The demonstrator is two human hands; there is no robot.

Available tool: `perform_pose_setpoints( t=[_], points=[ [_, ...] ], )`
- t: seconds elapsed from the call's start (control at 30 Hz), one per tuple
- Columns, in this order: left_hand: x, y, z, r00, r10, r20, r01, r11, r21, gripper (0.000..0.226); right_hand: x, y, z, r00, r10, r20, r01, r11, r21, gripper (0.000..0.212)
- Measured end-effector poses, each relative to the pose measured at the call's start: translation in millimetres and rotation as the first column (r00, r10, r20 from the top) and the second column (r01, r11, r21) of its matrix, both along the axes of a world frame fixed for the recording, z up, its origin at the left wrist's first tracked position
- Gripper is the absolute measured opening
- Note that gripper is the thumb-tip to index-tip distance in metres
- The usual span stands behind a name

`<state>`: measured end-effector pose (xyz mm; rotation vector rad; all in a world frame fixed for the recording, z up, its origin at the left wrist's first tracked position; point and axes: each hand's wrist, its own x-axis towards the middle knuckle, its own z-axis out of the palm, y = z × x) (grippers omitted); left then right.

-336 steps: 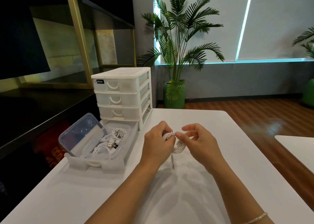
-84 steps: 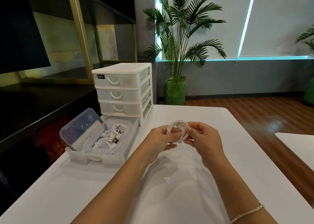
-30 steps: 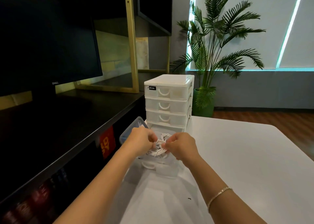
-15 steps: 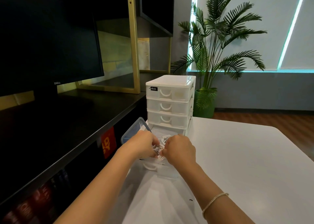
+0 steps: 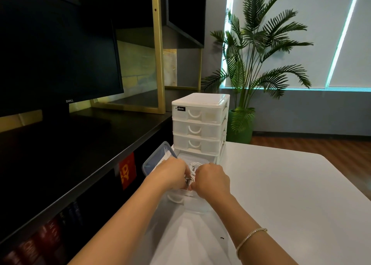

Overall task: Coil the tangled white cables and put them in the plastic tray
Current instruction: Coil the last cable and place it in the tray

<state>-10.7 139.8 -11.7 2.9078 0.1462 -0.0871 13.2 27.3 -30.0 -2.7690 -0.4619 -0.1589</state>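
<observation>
White cables (image 5: 193, 167) show in the head view as a small bundle of loops between my two hands, low over the plastic tray (image 5: 197, 208) that stands pulled out in front of the drawer unit (image 5: 198, 124) on the table (image 5: 281, 194). My left hand (image 5: 170, 174) and right hand (image 5: 212, 179) each have a narrow grip, fingers curled in and pinching the bundle from either side; a dark metal plug end peeks out just under the left fingers. I judge the cable light, soft and springy, so a coil will want to open once let go. Best hold is across the loops where they cross, pinching all turns together, not by the plug. The coil seems to stand on edge, its loops rising away from me toward the drawers, but the hands hide too much to name a long axis. A clear lid (image 5: 158, 158) leans at the tray's left side
</observation>
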Motion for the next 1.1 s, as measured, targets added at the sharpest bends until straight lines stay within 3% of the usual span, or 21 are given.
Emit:
perform_pose_setpoints(
  t=[0.13, 0.33, 0.47, 0.57, 0.83, 1.1],
  points=[
    [-1, 9, 8, 0.997, 0.054, 0.056, -0.052, 0.998, -0.037, 0.043, 1, -4, 4, 0.999, -0.022, -0.042, 0.026, 0.997, 0.079, 0.030],
    [-1, 24, 23, 0.921, 0.250, 0.300, -0.243, 0.968, -0.060, 0.043, 8, -15, 8, 0.991, -0.061, -0.117, 0.086, 0.970, 0.226, 0.026],
    [-1, 30, 21, 0.884, 0.424, 0.199, -0.415, 0.906, -0.087, 0.061, 11, -22, 12, 0.985, -0.079, -0.152, 0.121, 0.949, 0.291, 0.024],
    [-3, 31, 18, 0.864, 0.480, 0.153, -0.465, 0.876, -0.125, 0.051, 12, -25, 12, 0.980, -0.083, -0.182, 0.141, 0.932, 0.333, 0.023],
    [-6, 16, 19, 0.840, 0.414, 0.350, -0.331, 0.903, -0.275, 0.041, 16, -32, 13, 0.963, -0.067, -0.261, 0.176, 0.889, 0.424, 0.021],
    [-10, -37, 9, 0.813, 0.256, 0.523, -0.141, 0.958, -0.249, 0.025, 15, -42, 10, 0.949, -0.058, -0.310, 0.214, 0.839, 0.500, 0.016]
  ],
)
